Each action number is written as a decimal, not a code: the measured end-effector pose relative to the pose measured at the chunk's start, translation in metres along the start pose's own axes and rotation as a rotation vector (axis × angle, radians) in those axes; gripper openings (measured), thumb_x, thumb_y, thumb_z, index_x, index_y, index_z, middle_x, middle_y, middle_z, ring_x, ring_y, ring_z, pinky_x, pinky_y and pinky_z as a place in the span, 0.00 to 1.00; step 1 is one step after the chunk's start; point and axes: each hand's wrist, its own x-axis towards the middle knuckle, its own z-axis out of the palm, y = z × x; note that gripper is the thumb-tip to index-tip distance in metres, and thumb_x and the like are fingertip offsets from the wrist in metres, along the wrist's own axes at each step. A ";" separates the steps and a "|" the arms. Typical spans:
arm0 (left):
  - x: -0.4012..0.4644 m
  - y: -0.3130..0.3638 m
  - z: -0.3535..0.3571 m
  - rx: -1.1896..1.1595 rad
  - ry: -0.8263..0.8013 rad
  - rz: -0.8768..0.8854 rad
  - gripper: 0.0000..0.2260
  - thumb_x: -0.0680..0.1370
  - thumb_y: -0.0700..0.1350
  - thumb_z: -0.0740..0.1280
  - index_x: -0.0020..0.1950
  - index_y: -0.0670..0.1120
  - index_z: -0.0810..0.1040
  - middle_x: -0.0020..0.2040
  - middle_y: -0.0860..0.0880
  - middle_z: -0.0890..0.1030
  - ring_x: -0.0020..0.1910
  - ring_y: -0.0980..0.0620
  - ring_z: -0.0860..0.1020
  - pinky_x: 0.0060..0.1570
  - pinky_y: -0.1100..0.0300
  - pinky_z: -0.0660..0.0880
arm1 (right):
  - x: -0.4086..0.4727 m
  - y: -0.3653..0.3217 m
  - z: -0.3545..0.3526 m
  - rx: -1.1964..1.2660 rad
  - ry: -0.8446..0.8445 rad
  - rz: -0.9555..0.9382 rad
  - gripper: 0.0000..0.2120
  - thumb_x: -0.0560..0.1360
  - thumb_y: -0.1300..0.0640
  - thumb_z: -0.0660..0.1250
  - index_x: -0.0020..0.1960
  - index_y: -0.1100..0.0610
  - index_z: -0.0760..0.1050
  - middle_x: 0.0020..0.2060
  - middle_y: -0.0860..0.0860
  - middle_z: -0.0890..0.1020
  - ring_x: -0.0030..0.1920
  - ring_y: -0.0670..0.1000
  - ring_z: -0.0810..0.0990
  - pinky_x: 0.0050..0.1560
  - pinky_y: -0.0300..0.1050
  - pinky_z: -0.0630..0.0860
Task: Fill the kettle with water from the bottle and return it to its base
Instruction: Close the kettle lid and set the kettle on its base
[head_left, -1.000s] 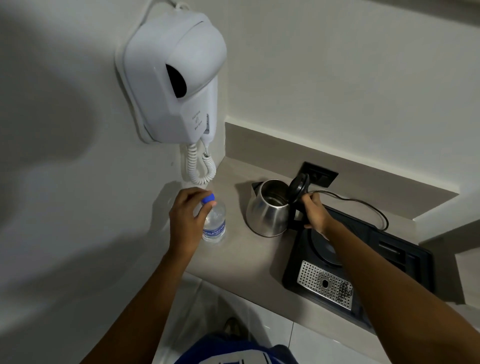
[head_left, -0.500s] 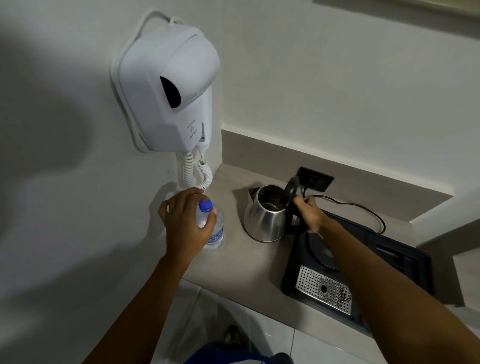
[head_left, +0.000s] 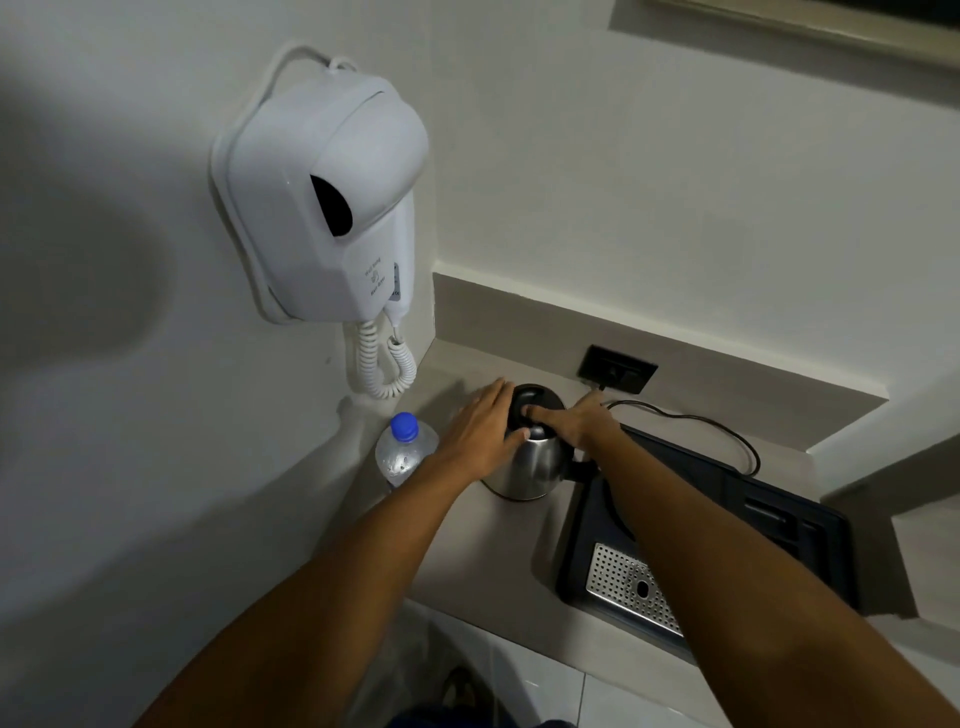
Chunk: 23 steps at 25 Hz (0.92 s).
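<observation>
kettle (head_left: 530, 462): steel body standing on the counter (head_left: 498, 551), just left of the black tray (head_left: 779, 525), not on its base; black lid (head_left: 535, 410) lies down over the mouth
left hand (head_left: 483, 436): laid on the kettle's left shoulder and lid edge, fingers stretched out and close together, thumb against the steel; steadying rather than gripping
right hand (head_left: 582, 423): over the lid from the handle side, a finger pressing the middle of the lid; the other fingers are curled and partly hidden, so whether they hold the handle I cannot tell
bottle (head_left: 405, 454): upright just left of the kettle, touched by neither hand, blue cap (head_left: 404, 426) on; how full it is I cannot tell
base: the round dark disc on the tray, mostly hidden under the right forearm
step, as I judge it: lid being pressed shut; if so, only the lift onto the base is left
risk: a lid not fully latched could spring up or spill on the lift; pressing down hard off-centre could tip or slide the kettle on the smooth counter
risk: the tray's raised edge lies between kettle and base, so a low carry could catch the kettle's foot
cord (head_left: 701, 431): loops from the wall socket (head_left: 618, 369) behind the tray, near the path of the kettle, could snag
drip grille (head_left: 634, 592): perforated metal at the tray's front, clear of the path
hair dryer (head_left: 322, 202): wall-mounted above left, coiled lead hanging just behind the bottle, no obstacle
</observation>
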 end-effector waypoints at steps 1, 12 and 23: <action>0.006 -0.001 0.003 -0.004 -0.056 -0.021 0.33 0.79 0.52 0.65 0.78 0.41 0.53 0.78 0.41 0.58 0.75 0.42 0.60 0.72 0.47 0.61 | -0.003 0.002 0.000 0.016 0.011 -0.020 0.63 0.54 0.27 0.74 0.75 0.60 0.53 0.69 0.63 0.71 0.65 0.64 0.73 0.48 0.50 0.71; 0.020 -0.006 0.023 0.178 0.036 -0.004 0.36 0.77 0.61 0.62 0.78 0.44 0.54 0.78 0.45 0.59 0.77 0.46 0.56 0.71 0.47 0.57 | -0.015 0.044 -0.020 0.274 -0.150 -0.100 0.29 0.68 0.34 0.71 0.57 0.54 0.74 0.57 0.55 0.78 0.55 0.55 0.79 0.36 0.49 0.82; 0.033 0.062 0.030 0.130 0.229 0.323 0.29 0.76 0.59 0.66 0.73 0.49 0.67 0.75 0.45 0.66 0.74 0.46 0.63 0.67 0.47 0.62 | -0.042 0.093 -0.103 0.551 -0.020 -0.143 0.24 0.73 0.44 0.72 0.58 0.53 0.63 0.53 0.54 0.76 0.53 0.54 0.80 0.45 0.59 0.84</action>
